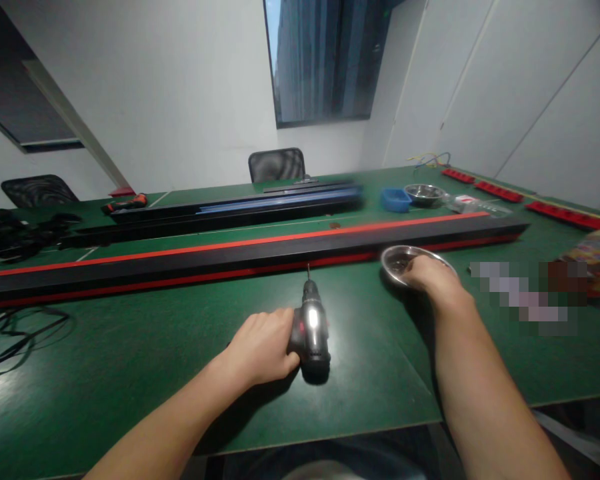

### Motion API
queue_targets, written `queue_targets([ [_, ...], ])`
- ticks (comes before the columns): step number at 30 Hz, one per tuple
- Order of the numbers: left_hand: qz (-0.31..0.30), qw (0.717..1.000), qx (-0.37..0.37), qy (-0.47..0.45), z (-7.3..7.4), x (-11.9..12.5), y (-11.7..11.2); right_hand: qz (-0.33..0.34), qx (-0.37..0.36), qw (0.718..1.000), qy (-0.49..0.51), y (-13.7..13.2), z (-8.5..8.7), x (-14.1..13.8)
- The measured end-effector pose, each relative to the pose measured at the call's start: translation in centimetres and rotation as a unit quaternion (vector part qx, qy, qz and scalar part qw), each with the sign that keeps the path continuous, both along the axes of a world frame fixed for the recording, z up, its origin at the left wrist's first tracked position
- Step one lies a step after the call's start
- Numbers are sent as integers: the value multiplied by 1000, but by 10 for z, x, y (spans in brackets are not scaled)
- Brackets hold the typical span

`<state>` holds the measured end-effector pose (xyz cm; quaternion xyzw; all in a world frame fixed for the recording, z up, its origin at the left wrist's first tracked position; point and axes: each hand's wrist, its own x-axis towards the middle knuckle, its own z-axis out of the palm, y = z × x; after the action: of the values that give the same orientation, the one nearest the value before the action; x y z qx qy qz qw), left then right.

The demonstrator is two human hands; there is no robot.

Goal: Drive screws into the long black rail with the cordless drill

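Observation:
My left hand (261,347) is wrapped round the grip of a black and silver cordless drill (311,325) that rests on the green table (130,360). The drill's bit points at a long black and red rail (250,257) lying across the table. My right hand (433,277) reaches into a small metal bowl (399,260) beside the rail; its fingers are curled down inside the bowl, and what they touch is hidden.
More long black rails (230,210) lie farther back. A blue tray (395,199), a second metal bowl (424,193) and red strips (500,191) stand at the right rear. Black cables (15,330) trail at the left. An office chair (277,164) stands behind the table.

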<state>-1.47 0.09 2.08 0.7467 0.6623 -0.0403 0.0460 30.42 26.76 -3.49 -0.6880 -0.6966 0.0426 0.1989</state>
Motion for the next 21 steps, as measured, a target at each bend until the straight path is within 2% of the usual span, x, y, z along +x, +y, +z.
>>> queue_targets([
  [3,-25,1000,-3,-2,2,-4,-1,-38,-78,994,-66,0,12,-5],
  [5,-37,999,-3,-3,3,-6,-2,-67,-106,989,-72,-5,23,-10],
  [9,-58,998,-2,-6,4,-8,-2,-84,-87,992,-42,-20,43,-18],
  [13,-75,997,-7,-8,5,-9,-1,1,36,999,35,-33,54,-40],
  [16,-82,997,-10,-5,4,-10,-1,125,113,973,159,-46,49,-74],
  [18,-84,996,-9,-5,2,-10,-1,206,120,943,234,-57,39,-100],
  [21,-90,996,1,-5,0,-12,-1,259,76,912,309,-69,19,-133],
])
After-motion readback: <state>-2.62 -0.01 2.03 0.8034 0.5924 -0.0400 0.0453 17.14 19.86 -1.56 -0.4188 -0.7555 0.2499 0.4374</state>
